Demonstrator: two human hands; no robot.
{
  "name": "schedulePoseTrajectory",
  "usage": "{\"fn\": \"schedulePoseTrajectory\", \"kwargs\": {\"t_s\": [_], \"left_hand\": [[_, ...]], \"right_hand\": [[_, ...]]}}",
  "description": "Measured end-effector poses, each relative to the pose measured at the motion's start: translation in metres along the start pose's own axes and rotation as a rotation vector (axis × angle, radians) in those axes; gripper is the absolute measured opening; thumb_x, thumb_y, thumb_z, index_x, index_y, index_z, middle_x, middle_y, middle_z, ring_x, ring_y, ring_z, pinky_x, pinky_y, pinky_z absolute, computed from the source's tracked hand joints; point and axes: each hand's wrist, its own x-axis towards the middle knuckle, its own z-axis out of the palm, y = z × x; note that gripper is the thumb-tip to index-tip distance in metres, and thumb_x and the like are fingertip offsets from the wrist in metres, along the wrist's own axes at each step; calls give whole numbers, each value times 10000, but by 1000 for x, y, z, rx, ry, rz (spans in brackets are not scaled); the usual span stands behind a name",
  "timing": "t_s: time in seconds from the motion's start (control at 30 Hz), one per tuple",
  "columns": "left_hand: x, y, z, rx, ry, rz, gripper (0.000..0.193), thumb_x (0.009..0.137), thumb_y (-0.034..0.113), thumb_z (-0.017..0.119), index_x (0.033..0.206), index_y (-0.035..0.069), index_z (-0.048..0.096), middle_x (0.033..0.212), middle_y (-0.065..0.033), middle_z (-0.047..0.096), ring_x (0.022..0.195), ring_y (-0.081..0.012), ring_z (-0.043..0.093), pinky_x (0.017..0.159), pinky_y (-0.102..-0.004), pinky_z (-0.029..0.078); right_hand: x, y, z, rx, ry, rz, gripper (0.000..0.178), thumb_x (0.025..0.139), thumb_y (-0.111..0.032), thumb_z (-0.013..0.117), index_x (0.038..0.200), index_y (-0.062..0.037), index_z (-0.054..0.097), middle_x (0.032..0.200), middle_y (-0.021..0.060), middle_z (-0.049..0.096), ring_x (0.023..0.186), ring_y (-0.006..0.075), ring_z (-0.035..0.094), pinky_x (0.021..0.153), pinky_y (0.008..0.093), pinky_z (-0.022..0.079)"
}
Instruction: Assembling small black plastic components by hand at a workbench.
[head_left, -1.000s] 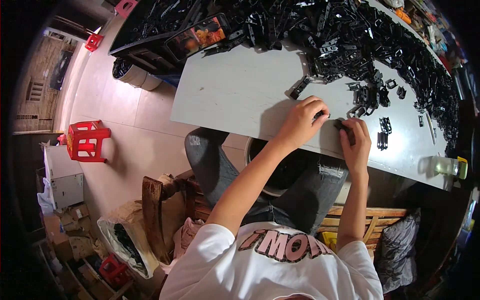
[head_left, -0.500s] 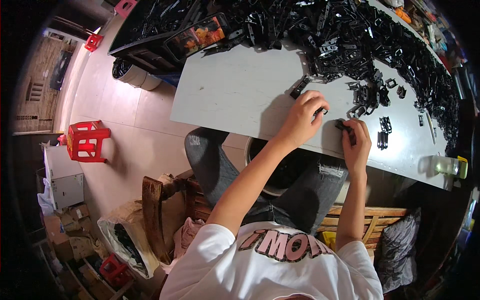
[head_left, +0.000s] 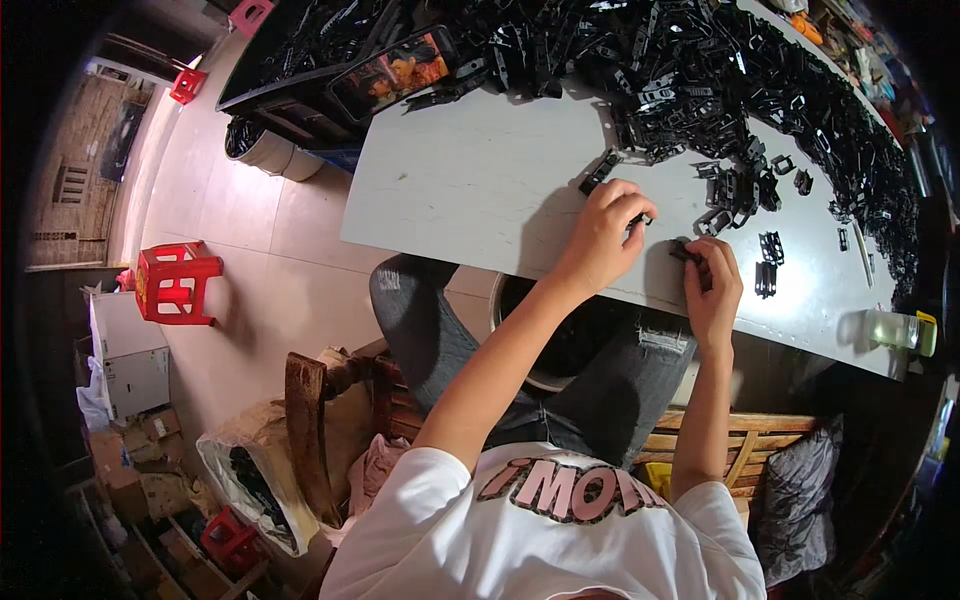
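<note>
My left hand (head_left: 605,235) is closed over the pale tabletop (head_left: 470,180), pinching a small black metal clip (head_left: 642,219) at its fingertips. Just beyond its knuckles lies another black clip-like piece (head_left: 600,172); the hand hides whether the two touch. To the right, my right hand (head_left: 714,285) has its fingers curled round a dark clip (head_left: 682,250), one end of which pokes out to the left. Most of that clip is covered by the fingers. Right of this hand, a pair of black clips (head_left: 767,265) rests on the table.
A large heap of black clips (head_left: 690,100) covers the table's far side, with a loose cluster (head_left: 735,190) in front. A phone (head_left: 395,72) leans at the far left. Near the right corner lies a clear container with a yellow edge (head_left: 895,332). A red stool (head_left: 178,283) stands left.
The picture on the phone has darkened slightly. Both hands stay almost where they were, each keeping its clip.
</note>
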Motion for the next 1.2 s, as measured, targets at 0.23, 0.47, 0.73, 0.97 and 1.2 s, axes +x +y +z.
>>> {"fn": "schedulePoseTrajectory", "kwargs": {"t_s": [0.23,0.47,0.73,0.97,1.2], "left_hand": [[5,4,8,-48,-9,-71,191,724,-74,597,880,37,594,951,-102,546,955,-284,556,816,-369,463],[29,4,35,60,-31,-34,287,743,-46,611,1008,65,598,1106,-113,544,1056,-306,543,886,-384,448],[-3,8,-42,351,102,58,296,758,-28,587,1049,30,597,1096,-138,556,1055,-318,524,904,-408,427],[1,6,-39,268,156,-144,258,787,15,590,1042,47,581,1035,-131,554,991,-309,544,845,-398,440],[5,-2,-28,510,116,-135,367,734,119,713,1049,48,536,1080,-138,516,992,-328,521,842,-425,429]], "right_hand": [[-2,0,0,-6,-8,-47,214,766,128,528,934,4,579,977,77,571,719,123,539,618,221,431],[-12,1,-4,11,112,-102,230,741,120,488,901,-2,600,1019,110,559,797,176,562,655,246,440],[-6,21,-21,170,376,137,160,785,86,513,885,-6,597,870,54,566,639,95,495,563,211,380],[29,36,-21,-28,420,153,135,835,27,569,959,-24,583,865,54,573,632,107,521,551,231,419],[29,6,-13,-341,225,-49,295,767,60,536,1005,-88,628,1014,68,562,668,224,581,581,315,460]]}}
